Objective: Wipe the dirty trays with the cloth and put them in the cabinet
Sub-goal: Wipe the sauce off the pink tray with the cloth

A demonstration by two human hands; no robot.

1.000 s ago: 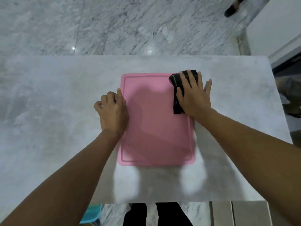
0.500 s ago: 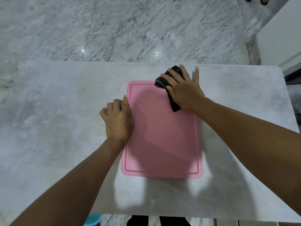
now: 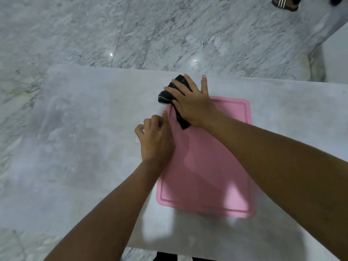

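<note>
A flat pink tray [image 3: 207, 166] with a grooved border lies on the grey marble table [image 3: 84, 138]. My right hand [image 3: 192, 102] presses a dark striped cloth [image 3: 167, 96] onto the tray's far left corner; part of the cloth hangs past the tray's edge onto the table. My left hand [image 3: 156, 140] rests with curled fingers on the tray's left edge, holding it down.
The table's far edge [image 3: 169, 71] borders a marble floor. A person's sandalled foot [image 3: 286, 3] stands on the floor at the top right. A white wall [image 3: 339, 53] rises at the right.
My right hand has slid the cloth from the tray's far right corner leftward to its far left corner. The left hand has stayed on the left edge. The camera has shifted left.
</note>
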